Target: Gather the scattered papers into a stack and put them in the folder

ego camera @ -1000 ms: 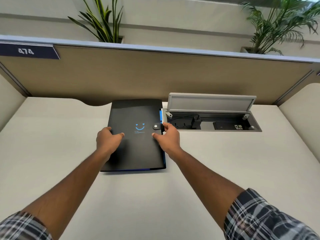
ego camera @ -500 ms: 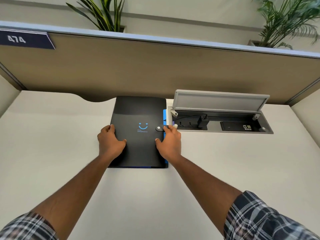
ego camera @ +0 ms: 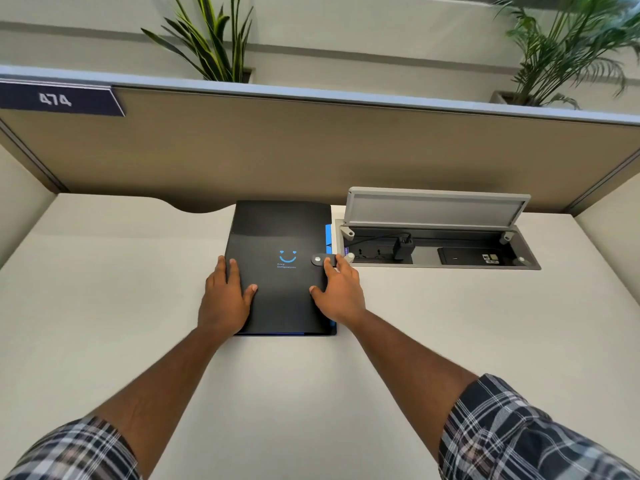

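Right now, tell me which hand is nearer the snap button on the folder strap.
Right. The right hand lies on the folder's right edge, fingertips at the strap just beside the snap button. The left hand rests on the left edge, across the cover.

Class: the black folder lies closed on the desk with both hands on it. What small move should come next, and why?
Probably lift both hands away. The black folder lies shut, its snap strap across the cover, and no loose papers show. The left hand and right hand only rest on it.

Left hand [ego camera: 225,299], right hand [ego camera: 341,294] apparently flat
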